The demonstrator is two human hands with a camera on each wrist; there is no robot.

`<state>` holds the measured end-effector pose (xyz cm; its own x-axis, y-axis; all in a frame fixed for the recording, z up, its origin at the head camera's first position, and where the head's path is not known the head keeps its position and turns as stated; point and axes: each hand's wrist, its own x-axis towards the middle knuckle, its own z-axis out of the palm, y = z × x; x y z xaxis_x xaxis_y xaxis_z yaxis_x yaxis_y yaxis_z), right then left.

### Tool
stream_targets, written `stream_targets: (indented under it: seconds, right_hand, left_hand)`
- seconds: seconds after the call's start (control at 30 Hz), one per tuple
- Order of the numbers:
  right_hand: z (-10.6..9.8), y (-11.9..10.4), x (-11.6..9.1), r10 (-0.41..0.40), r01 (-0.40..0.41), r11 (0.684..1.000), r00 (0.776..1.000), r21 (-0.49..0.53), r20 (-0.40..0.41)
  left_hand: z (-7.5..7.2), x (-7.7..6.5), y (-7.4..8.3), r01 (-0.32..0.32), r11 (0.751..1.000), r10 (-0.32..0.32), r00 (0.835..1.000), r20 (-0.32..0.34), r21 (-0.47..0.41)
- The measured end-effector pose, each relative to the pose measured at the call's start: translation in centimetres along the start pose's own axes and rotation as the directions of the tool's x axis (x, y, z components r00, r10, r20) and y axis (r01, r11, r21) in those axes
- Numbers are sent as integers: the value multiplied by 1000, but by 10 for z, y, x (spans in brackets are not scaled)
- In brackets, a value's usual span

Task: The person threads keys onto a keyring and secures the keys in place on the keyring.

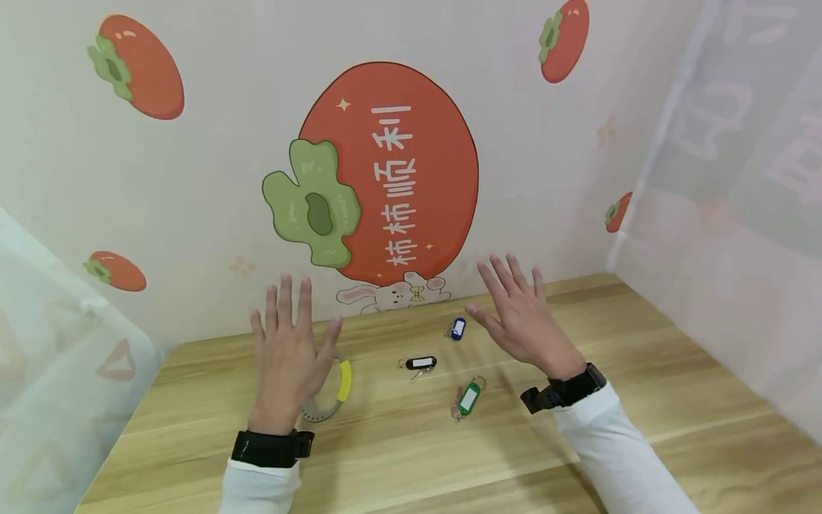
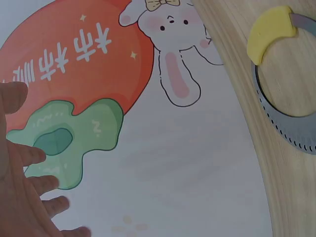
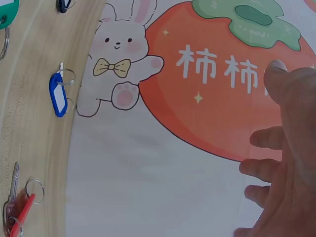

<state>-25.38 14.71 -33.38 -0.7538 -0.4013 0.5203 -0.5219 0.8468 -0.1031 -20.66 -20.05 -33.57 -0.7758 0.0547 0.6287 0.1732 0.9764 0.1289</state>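
Both hands are raised over a wooden table, fingers straight and spread, holding nothing. My left hand partly covers a grey ring with a yellow grip; the left wrist view shows small slots along the grey band. To the right of my right hand's thumb side nothing is touched; that right hand hovers near a blue key tag. A black key tag with a key and a green key tag lie between the hands. A red key tag with a key appears only in the right wrist view.
A white wall sheet printed with persimmons and a rabbit stands behind the wooden table. White sheets also hang at the left side and right side. Each wrist wears a black strap.
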Motion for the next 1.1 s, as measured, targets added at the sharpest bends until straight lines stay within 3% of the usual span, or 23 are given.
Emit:
stream_targets:
  seconds: [0.2,0.3,0.4,0.53,0.73,0.83,1.1]
  right_hand:
    - [-3,-5,1,11,-14,998,999,67,48]
    - [-3,-9,0,10,-16,996,997,91,75]
    - [-2,-13,0,-1,-9,993,996,114,91]
    - [3,-18,0,-27,16,992,996,123,89]
    - [13,-26,0,-69,58,992,993,108,96]
    - [17,-31,0,-67,53,992,990,118,123]
    - [26,-39,-1,-69,37,991,965,128,252]
  left_hand:
    - [6,-2,5,10,999,-7,999,46,-49]
    - [12,-4,6,56,997,-49,991,122,-49]
    - [18,-5,5,109,993,-97,970,222,-39]
    - [25,-7,1,182,983,-160,916,367,-24]
    - [31,-12,-4,265,963,-244,799,549,42]
    - [34,-14,-5,304,950,-283,754,592,67]
    - [41,-19,-6,358,928,-333,678,656,102]
